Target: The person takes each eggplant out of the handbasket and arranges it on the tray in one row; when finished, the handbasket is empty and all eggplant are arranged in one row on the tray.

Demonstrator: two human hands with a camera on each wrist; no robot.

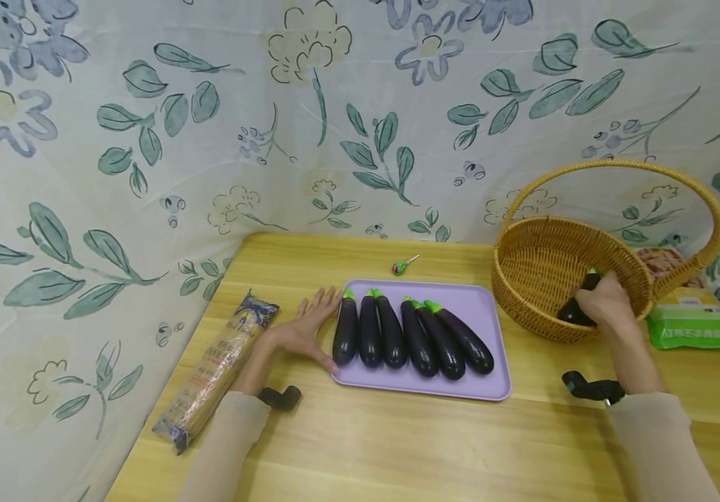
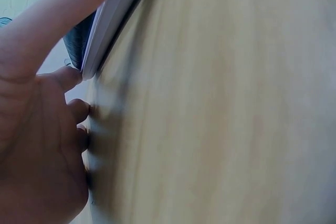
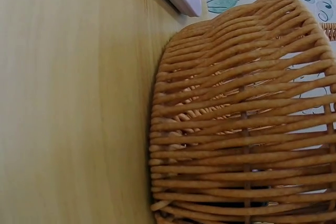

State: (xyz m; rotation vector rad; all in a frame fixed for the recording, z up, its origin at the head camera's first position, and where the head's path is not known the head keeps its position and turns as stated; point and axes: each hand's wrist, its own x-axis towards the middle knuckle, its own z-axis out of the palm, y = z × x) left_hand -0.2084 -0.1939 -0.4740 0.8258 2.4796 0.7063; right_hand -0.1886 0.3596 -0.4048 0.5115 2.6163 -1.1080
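Observation:
My left hand (image 1: pixel 306 331) spreads its fingers along the left edge of a lilac tray (image 1: pixel 488 317), thumb at the near corner. In the left wrist view the fingertips sit right at the tray's rim, low over the wood. Several dark purple eggplants (image 1: pixel 419 341) with green stems lie side by side on the tray, stems toward the back. Inside a wicker basket (image 1: pixel 535 261) at the right, my right hand (image 1: pixel 607 300) grips another eggplant (image 1: pixel 575 310), its green stem pointing back. The basket's woven wall (image 3: pixel 241 119) hides that hand in the right wrist view.
The basket's tall arched handle (image 1: pixel 610 165) rises over the right arm. A long wrapped pack of noodles (image 1: pixel 215 369) lies left of the left hand. A lollipop (image 1: pixel 402 265) lies behind the tray, and a green-and-yellow packet (image 1: pixel 698 321) is right of the basket. Floral cloth hangs behind.

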